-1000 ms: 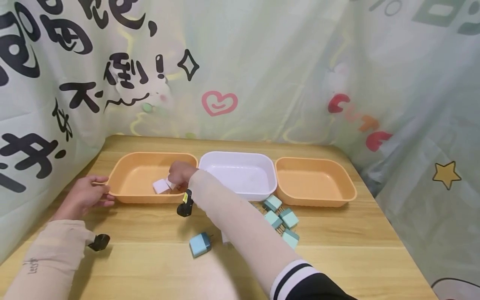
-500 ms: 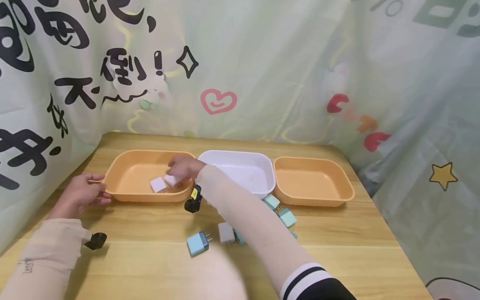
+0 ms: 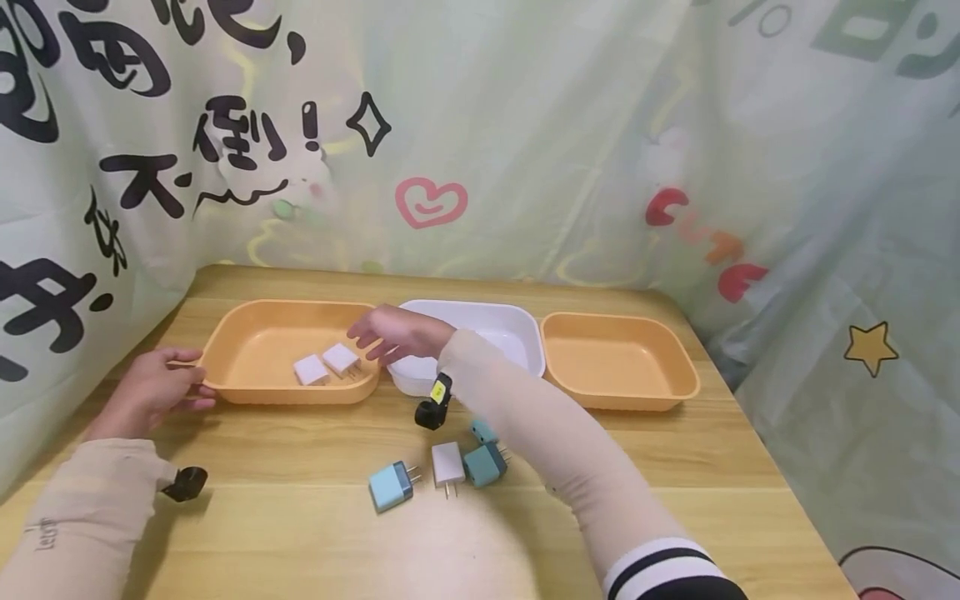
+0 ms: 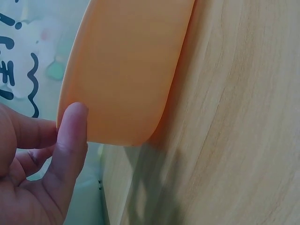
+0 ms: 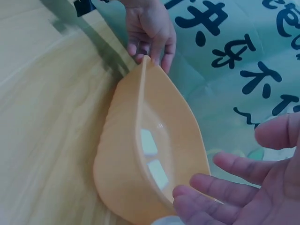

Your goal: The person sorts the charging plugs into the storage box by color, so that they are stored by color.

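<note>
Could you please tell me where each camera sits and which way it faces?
Head: worn on the head, facing forward and down at the table, left orange tray, white tray and right orange tray; left hand, right hand and sleeves show.
Left wrist: facing the left orange tray's outer wall; the left hand shows.
Right wrist: facing the left orange tray; both hands show.
Shared: head and right wrist views show two white plugs inside the left orange tray.
</note>
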`<state>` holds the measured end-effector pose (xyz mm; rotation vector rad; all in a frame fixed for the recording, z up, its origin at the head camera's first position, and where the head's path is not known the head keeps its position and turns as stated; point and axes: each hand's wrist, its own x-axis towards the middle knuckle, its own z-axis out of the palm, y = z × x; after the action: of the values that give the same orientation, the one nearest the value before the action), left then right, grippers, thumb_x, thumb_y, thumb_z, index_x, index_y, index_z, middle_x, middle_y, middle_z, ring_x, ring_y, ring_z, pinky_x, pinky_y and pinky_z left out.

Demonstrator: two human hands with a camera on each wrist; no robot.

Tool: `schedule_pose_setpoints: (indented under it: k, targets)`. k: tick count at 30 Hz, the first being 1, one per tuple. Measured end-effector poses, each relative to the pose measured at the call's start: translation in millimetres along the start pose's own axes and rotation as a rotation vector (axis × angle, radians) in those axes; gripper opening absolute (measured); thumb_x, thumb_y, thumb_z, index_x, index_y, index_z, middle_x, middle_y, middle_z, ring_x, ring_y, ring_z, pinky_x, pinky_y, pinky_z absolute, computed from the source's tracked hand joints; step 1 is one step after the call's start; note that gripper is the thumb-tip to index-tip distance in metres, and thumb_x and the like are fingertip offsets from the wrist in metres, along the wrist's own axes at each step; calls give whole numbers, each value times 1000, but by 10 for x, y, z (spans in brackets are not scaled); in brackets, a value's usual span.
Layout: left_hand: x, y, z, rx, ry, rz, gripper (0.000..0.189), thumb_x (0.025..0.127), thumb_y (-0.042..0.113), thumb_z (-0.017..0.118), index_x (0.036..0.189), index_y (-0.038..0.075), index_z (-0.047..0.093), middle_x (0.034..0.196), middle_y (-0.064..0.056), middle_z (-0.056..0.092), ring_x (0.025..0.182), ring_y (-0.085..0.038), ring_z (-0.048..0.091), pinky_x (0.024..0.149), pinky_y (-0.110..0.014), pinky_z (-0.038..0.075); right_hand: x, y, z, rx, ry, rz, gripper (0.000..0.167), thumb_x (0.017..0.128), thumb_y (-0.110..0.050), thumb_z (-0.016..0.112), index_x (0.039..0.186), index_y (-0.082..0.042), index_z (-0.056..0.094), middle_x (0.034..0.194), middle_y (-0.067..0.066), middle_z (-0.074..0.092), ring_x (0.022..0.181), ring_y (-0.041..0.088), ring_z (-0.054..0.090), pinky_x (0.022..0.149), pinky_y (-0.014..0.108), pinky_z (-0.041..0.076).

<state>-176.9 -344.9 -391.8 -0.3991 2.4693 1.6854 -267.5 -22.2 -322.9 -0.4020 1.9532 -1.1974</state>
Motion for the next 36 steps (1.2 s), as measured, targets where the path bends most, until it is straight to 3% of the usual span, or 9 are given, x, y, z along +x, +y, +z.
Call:
schedule_pose_setpoints:
  k: [8,15,19,24,29,33,36]
  targets:
    - [-12,-6,6,-7,-13,-12,52,101,1,38,142,-20,15,117,-39,47,73,-17,66,73,-36,61,-288,116,24,-17,30,-2,45,99,-26,37,134,-2,54,127,18,59,109,33,61,93,43,52]
    - [-4,33,-24,-17,-33,12,53,100,0,40,141,-21,15,102,-24,59,74,-18,67,73,-36,61,-526,208,-40,38,70,2,57,98,-35,23,121,1,60,118,18,64,103,39,63,81,42,56]
    - [-2,45,-45,-24,-39,20,54,99,-1,41,141,-23,14,93,-13,62,74,-19,68,73,-36,61,-623,321,-102,39,35,10,62,100,-41,22,120,3,61,120,19,63,107,40,61,86,44,54]
    - [-13,34,-49,-29,-33,16,54,99,-1,41,140,-23,14,90,-10,62,73,-18,68,73,-36,61,-751,498,-121,18,-36,35,59,103,-45,29,123,2,58,125,20,60,114,39,58,99,52,46]
    - [-12,25,-38,-34,-40,16,54,99,-1,41,140,-23,14,90,-10,62,74,-18,68,73,-36,61,-836,652,-121,-83,-72,40,55,103,-42,35,128,3,56,123,17,61,113,38,59,98,51,48]
    - [-5,8,-26,-22,-41,19,54,99,-1,40,140,-23,14,92,-11,62,74,-19,68,74,-36,61,-873,747,-101,-162,-42,47,53,104,-41,35,125,1,59,117,15,64,110,36,61,95,51,50]
    - [-1,-4,-20,-5,-37,20,53,100,-1,41,141,-22,14,99,-18,60,74,-18,68,74,-35,61,-892,816,-84,-233,-5,40,48,103,-38,38,120,0,63,109,10,64,103,32,63,92,48,52]
